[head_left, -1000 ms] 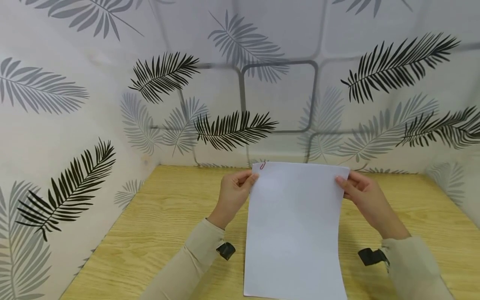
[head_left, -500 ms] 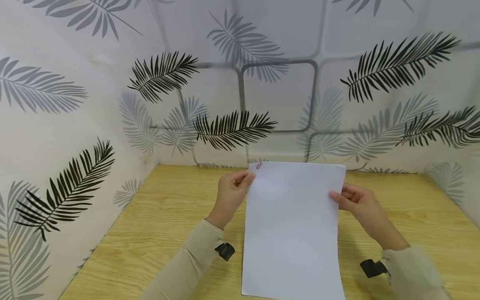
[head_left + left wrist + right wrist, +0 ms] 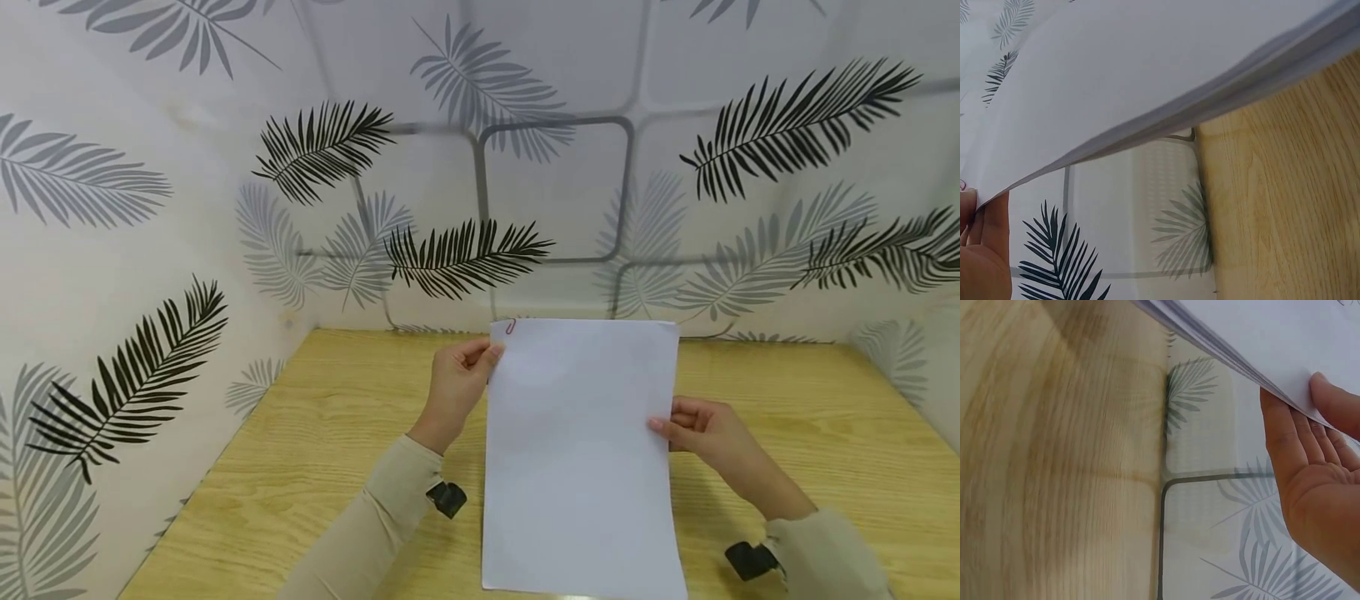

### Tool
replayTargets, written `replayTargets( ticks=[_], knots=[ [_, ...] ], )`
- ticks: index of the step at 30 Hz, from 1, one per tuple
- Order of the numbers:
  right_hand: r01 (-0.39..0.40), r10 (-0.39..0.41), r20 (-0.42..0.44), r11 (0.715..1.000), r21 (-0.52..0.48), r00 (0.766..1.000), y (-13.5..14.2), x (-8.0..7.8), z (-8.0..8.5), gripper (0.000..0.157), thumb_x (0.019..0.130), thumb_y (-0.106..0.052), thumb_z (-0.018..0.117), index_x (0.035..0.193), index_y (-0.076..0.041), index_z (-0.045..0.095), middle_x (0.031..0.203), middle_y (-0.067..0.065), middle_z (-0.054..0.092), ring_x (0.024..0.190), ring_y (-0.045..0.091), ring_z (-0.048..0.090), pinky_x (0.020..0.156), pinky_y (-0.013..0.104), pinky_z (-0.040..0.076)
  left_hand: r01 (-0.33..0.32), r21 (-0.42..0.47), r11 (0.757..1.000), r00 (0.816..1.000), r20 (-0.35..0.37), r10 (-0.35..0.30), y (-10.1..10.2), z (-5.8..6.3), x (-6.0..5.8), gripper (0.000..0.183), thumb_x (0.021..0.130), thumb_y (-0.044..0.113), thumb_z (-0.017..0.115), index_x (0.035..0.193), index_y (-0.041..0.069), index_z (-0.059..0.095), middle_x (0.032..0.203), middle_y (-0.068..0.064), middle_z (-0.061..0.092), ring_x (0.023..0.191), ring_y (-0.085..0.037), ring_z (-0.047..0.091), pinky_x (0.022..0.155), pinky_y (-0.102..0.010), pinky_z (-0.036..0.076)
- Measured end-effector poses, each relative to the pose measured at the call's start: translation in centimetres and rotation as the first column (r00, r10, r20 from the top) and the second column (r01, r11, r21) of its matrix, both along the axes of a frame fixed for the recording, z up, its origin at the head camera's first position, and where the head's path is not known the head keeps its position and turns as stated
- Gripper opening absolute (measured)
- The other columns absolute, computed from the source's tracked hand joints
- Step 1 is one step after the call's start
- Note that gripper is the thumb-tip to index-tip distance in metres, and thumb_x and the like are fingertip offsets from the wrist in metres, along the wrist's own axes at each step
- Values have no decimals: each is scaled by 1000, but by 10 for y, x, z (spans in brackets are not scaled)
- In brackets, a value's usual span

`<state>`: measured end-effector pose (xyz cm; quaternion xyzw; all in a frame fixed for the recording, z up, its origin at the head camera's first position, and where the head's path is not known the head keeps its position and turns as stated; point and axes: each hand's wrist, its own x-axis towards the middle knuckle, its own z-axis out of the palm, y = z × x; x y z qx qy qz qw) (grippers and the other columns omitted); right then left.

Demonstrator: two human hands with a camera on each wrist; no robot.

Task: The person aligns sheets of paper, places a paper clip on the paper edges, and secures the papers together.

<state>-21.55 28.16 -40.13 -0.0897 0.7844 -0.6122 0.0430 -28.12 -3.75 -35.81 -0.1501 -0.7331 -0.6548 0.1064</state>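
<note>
A stack of white paper sheets (image 3: pixel 581 458) stands tilted up in front of me, its lower end near the table's front. At its top left corner sits a red paper clip (image 3: pixel 511 326). My left hand (image 3: pixel 459 387) pinches the left edge just below the clip, thumb on the front face. Lower down on the opposite edge, my right hand (image 3: pixel 716 442) pinches the stack between thumb and fingers. In the right wrist view, several layered sheets (image 3: pixel 1210 347) show along the edge, with the fingers behind them and the thumb in front.
The wood-grain table (image 3: pixel 360 400) spreads out on both sides of the paper. Behind it rises a pale wall covering (image 3: pixel 555 200) with printed leaves and frames. Black straps (image 3: pixel 447 499) hang at both wrists.
My right hand has slid down the right edge of the stack from the top corner. The paper and my left hand have shifted slightly left.
</note>
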Motion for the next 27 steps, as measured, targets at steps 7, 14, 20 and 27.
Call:
replayTargets(
  ticks=[7, 14, 20, 27],
  knots=[
    [44, -44, 3, 999, -3, 999, -2, 2, 0, 38, 95, -13, 63, 117, 17, 56, 90, -3, 72, 80, 8, 67, 73, 30, 56, -8, 9, 1000, 1000, 12, 8, 0, -1, -3, 19, 92, 11, 66, 98, -6, 71, 79, -15, 69, 61, -8, 56, 56, -23, 45],
    [34, -33, 12, 999, -6, 999, 0, 3, 4, 37, 95, -13, 63, 117, 16, 58, 89, -5, 72, 81, 8, 67, 74, 29, 55, 3, 7, 1000, 999, 52, -3, 1, 1, 0, 20, 94, 14, 65, 99, -4, 70, 75, -6, 67, 62, -9, 53, 56, -21, 44],
    [26, -26, -1, 1000, -9, 1000, 1, 2, 9, 35, 95, -13, 62, 116, 14, 59, 90, -7, 72, 81, 8, 67, 74, 27, 54, 39, -15, 999, 988, 147, -36, -2, 1, 4, 21, 92, 15, 67, 104, -2, 70, 84, -8, 70, 72, -10, 61, 65, -24, 51],
    [59, -59, -6, 998, 8, 998, 4, -4, 12, 42, 96, -19, 62, 121, 14, 57, 92, -8, 72, 83, 8, 68, 76, 25, 54, 98, -56, 994, 966, 244, -82, -5, -6, 8, 26, 91, 13, 68, 111, -2, 68, 93, -12, 71, 77, -11, 65, 71, -29, 55]
  ],
)
